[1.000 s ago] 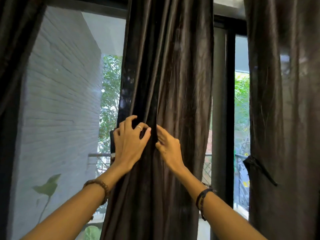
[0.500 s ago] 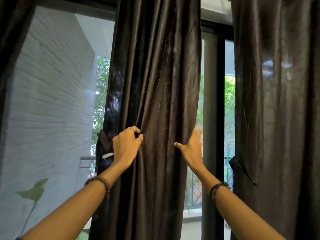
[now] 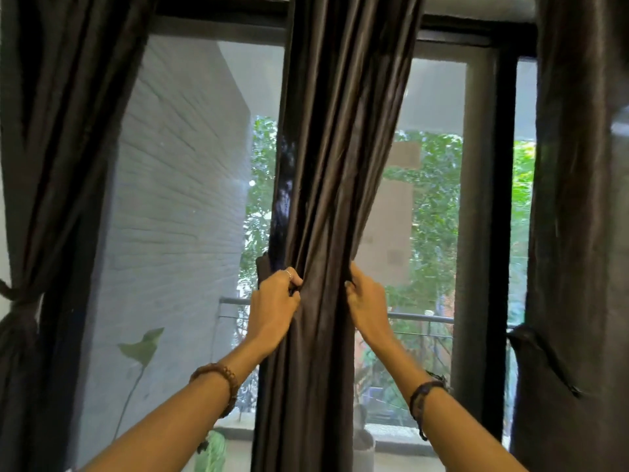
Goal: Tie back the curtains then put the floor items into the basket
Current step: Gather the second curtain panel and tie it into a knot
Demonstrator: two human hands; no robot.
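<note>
Gripping curtain (image 3: 340,165), fingertips seemingly buried.

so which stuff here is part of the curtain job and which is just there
Part of the job:
- middle curtain, gathered between both hands
- left hand, gripping it
- right hand, gripping its edge
- left curtain, already tied
- right curtain, already tied

Just there:
- window frame
- brick wall outside
- railing
- leaf

head view | faces forward, level | close to curtain (image 3: 326,199) | single view
</note>
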